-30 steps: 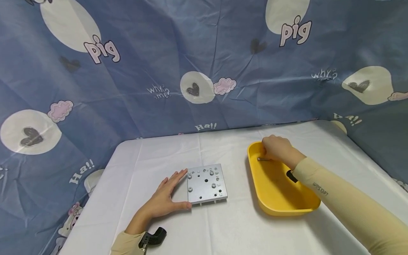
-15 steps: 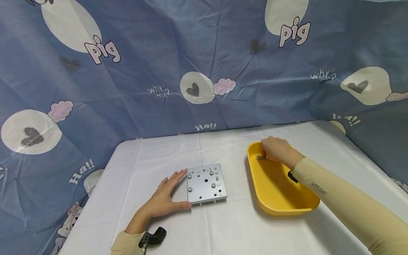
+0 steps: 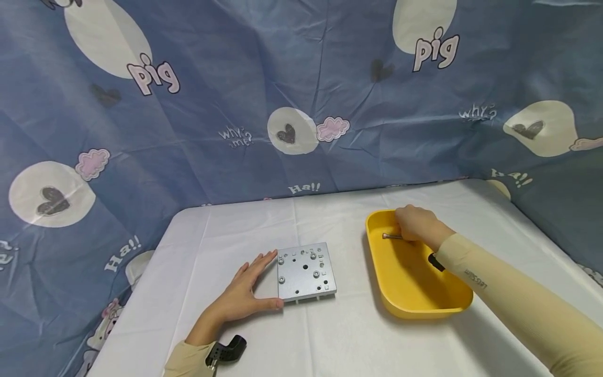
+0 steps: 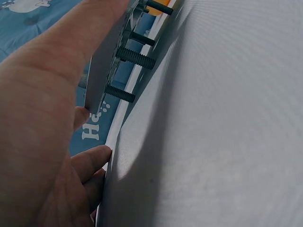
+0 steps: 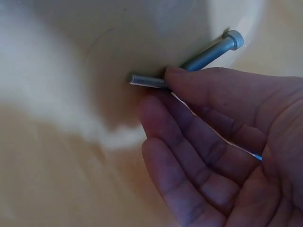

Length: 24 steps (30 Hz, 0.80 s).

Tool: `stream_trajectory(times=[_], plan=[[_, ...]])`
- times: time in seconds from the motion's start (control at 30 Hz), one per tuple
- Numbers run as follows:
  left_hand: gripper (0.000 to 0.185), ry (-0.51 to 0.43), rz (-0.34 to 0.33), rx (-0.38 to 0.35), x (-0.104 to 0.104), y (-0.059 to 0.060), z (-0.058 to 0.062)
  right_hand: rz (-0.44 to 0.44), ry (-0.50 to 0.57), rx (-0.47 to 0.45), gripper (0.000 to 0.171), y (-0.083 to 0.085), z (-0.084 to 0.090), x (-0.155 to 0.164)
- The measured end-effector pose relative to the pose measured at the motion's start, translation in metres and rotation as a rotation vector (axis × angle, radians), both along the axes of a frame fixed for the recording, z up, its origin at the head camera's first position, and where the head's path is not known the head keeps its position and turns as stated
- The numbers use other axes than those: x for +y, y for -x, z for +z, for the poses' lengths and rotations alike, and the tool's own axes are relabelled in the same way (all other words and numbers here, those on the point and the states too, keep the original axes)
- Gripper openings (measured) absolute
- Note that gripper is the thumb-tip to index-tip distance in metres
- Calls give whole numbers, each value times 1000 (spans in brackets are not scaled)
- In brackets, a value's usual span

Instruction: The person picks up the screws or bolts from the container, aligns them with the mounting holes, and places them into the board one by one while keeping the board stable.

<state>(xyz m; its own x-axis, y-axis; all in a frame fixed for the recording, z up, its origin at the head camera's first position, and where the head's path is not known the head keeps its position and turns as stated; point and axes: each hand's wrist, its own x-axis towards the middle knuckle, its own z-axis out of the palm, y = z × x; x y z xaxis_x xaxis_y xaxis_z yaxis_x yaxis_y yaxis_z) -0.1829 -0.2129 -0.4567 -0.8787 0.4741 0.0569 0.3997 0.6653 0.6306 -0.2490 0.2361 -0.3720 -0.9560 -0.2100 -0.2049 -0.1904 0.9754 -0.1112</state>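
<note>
Lying level, the bolt [image 3: 392,236] points its head leftward.

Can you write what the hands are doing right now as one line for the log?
left hand: rests flat against metal plate | right hand: pinches long bolt inside yellow tray | table: white cloth

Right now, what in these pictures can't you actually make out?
- Head view: the right hand covers much of the bolt in the yellow tray.
- Left wrist view: the left hand hides most of the metal plate; its top is unseen.
- Right wrist view: the tray is blurred.
</note>
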Motion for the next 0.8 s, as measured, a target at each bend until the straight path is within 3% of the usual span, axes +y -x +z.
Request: stream_trajectory(times=[0.17, 0.33, 0.8], plan=[[122, 0, 1, -3, 1, 0, 0, -35, 15, -66, 10, 4, -1, 5], [121, -7, -1, -10, 0, -2, -2, -43, 24, -109, 14, 6, -2, 7], [121, 11, 14, -2, -2, -1, 2, -49, 70, -144, 10, 6, 2, 11]])
